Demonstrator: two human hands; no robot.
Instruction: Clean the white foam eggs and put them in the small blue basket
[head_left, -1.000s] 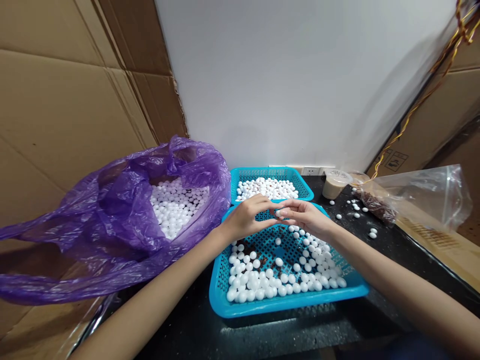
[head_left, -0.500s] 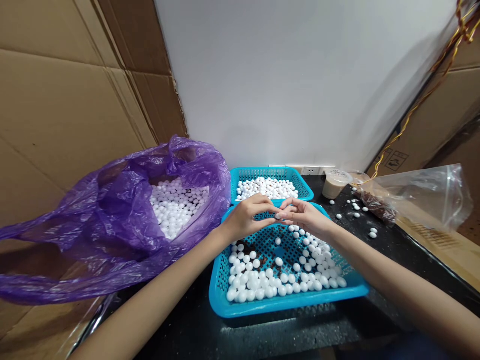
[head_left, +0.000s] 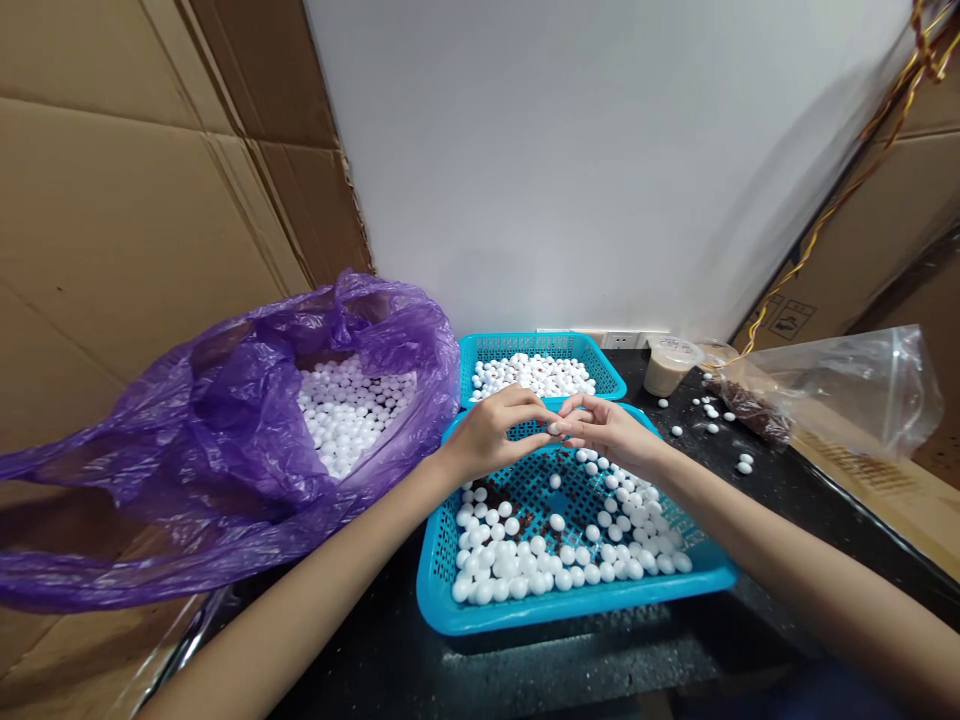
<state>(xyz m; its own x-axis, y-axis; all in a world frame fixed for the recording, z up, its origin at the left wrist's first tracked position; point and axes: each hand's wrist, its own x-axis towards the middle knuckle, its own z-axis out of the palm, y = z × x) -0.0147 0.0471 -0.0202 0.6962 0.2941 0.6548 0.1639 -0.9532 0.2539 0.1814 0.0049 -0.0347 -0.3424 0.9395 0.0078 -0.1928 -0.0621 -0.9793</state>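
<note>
My left hand (head_left: 496, 432) and my right hand (head_left: 611, 433) meet at the fingertips above the front blue basket (head_left: 577, 612). Between those fingertips a small white ball (head_left: 554, 428) partly shows, pinched from both sides. Many loose white balls (head_left: 504, 562) lie in this basket, mostly along its front and right side. Dark brown bits (head_left: 526, 521) are scattered over its mesh floor. The basket's far rim is partly hidden behind my hands.
A second blue basket (head_left: 611, 378) with white pieces stands behind. At left, a purple plastic bag (head_left: 247, 400) holds more white balls. To the right are a lidded cup (head_left: 667, 370), a clear bag (head_left: 855, 390) with brown contents, and stray white pieces (head_left: 711, 412) on the black tabletop (head_left: 480, 670).
The view has shifted very slightly. My hands hold nearly the same pose, fingertips together, and the white ball shows a little more clearly between them.
</note>
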